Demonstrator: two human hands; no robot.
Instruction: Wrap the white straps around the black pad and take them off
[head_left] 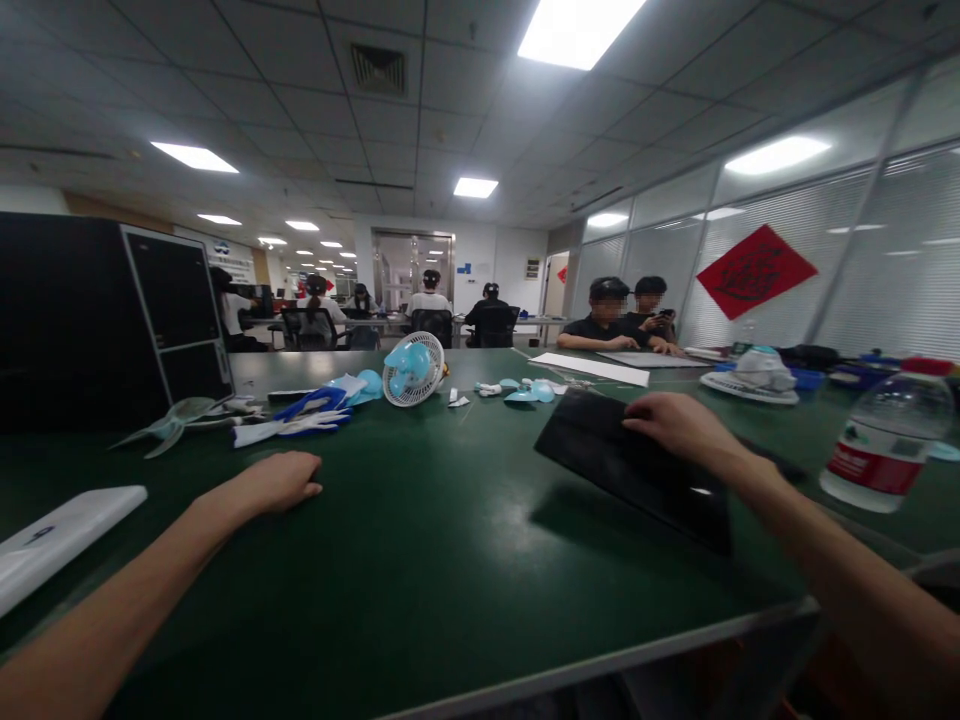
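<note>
My right hand grips the upper edge of a thin black rectangular panel. The panel is tilted above the green table, with its shadow beneath it; whether it is a folder, a pad or a device I cannot tell. My left hand is at the table, fingers curled in and nothing seen in them. Beyond it lie blue-and-white gloves. A small fan with a white grille and light-blue blades stands farther back, near the middle.
A white box-like object lies at left, before a large black cabinet. A red-capped water bottle stands at right. Fan blades, white sheets and a wrapped fan part lie farther back. Two people sit across the table.
</note>
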